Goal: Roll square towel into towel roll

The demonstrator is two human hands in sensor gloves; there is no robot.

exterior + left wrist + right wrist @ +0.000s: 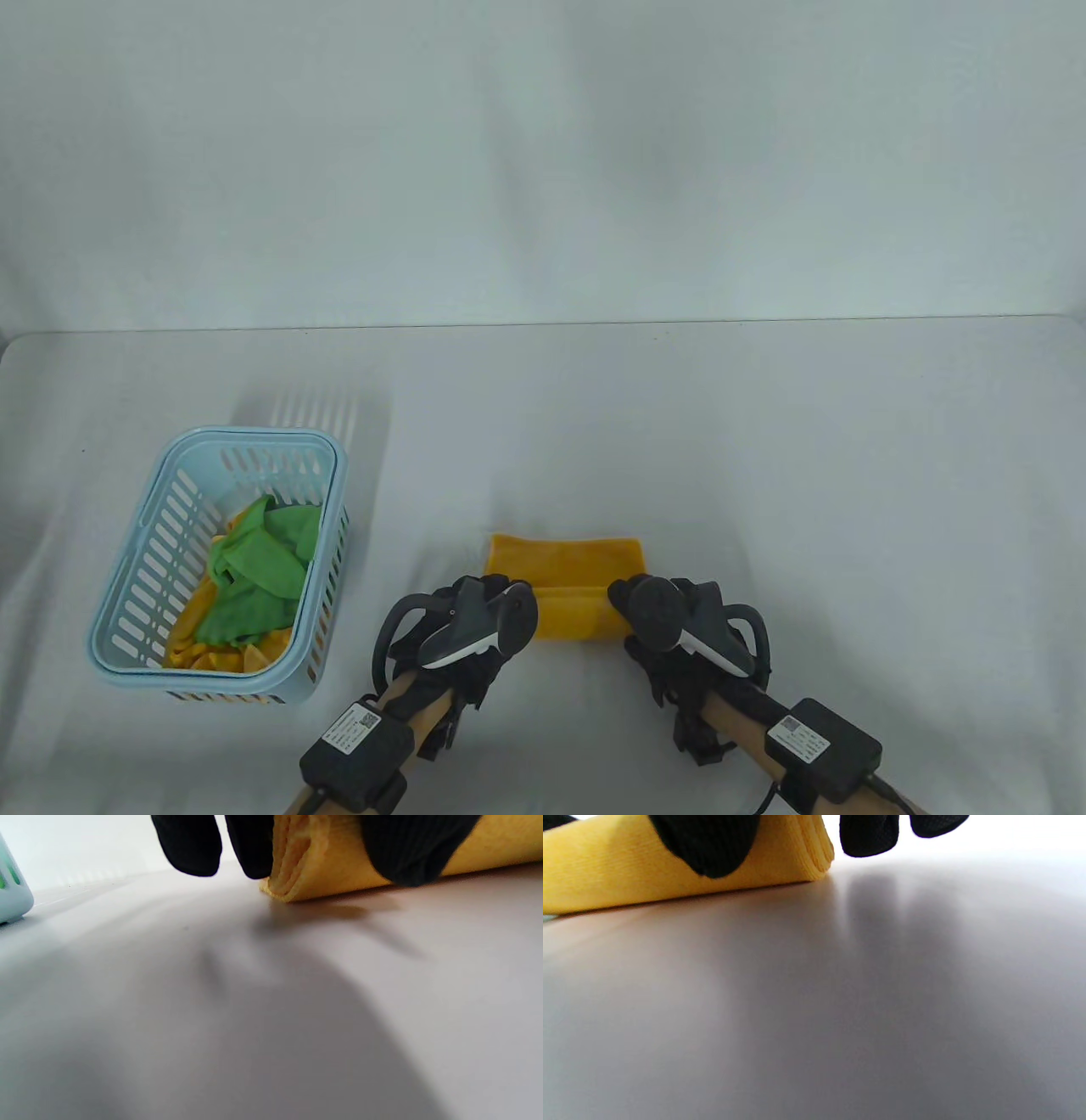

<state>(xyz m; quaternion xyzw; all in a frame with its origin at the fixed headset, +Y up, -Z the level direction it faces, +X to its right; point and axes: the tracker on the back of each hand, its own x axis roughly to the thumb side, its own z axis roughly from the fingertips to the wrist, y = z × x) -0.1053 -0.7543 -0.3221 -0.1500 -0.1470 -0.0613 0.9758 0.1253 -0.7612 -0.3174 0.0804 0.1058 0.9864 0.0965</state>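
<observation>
- Looking down at the table: one yellow towel, partly rolled, lies near the front edge. Its near, rolled part sits between two gloved hands. The left hand covers the roll's left end, the right hand its right end. Trackers hide the fingers, so the grip cannot be read here. One blue basket stands well to the left, holding a green cloth over yellow cloths; their number cannot be counted.
- Left wrist view: the thumb presses the roll's front and two fingers hang past its layered end, curled round the towel.
- Right wrist view: same clasp, mirrored; fingertips cut off at the top edge.
</observation>
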